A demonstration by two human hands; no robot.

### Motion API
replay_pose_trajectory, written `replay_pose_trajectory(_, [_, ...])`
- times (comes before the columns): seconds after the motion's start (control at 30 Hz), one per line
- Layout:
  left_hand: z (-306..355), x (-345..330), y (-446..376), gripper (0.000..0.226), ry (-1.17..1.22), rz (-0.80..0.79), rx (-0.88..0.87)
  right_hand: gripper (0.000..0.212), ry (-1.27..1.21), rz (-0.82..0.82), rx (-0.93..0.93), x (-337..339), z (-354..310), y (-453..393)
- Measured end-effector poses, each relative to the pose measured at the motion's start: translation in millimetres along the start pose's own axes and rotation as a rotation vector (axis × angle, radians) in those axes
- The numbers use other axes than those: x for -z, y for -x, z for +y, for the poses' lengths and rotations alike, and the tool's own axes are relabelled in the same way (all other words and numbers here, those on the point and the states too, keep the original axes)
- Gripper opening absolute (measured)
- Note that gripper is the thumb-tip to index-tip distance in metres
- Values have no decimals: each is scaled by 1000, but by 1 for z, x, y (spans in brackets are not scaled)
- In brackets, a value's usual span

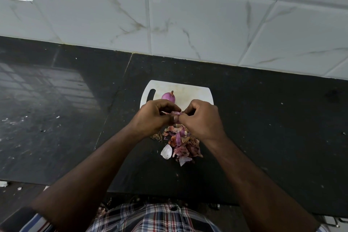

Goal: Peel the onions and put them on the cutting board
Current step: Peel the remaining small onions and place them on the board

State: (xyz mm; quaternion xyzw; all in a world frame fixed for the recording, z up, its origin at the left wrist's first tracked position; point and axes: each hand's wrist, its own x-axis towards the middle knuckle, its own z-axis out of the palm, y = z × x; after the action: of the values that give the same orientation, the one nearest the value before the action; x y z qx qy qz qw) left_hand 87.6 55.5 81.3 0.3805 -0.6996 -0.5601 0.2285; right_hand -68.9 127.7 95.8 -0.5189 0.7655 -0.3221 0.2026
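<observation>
**Small onion in both hands, half hidden: peel by the loose edge, not by squeezing**

Nearest you, on the dark surface [263, 118], lies the heap of peels [180, 143]: dry papery scraps, pink and brown, with a couple of pale fleshy pieces at the near edge. They are light and loose, so they will likely scatter if brushed.

Just above the heap, your two hands meet. Left hand [152, 117]: fingers curled, grip closed round the onion [176, 112], of which only a sliver of purple skin shows between the knuckles. Right hand [202, 118]: fingers bent in, thumb and fingertips pinching at the same onion, apparently on a strip of skin. How much skin remains you cannot tell; the hands cover most of it.

Handling, as a judgement: the onion looks small, light and firm. The outer skin is thin and brittle and tears in flakes. The layer beneath is smooth and likely slippery once bare. Hold the body with the left hand and lift skin from the root or tip end, where it curls free.

Beyond the hands, the white cutting board [197, 92] carries one peeled onion [168, 96], glossy purple, stem tip up, near the handle slot. It is round, so it may roll.

Farthest, the tiled wall [188, 15].
</observation>
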Motion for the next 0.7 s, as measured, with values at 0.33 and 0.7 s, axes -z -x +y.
replay_pose_trajectory(0.33, [0,1,1,20,55,-71,12,20,74,-59,-44,1,-4,-3])
replay_pose_trajectory(0.7, [-10,13,1,26,217,-42,93,15,-594,-324,-212,14,7,-5])
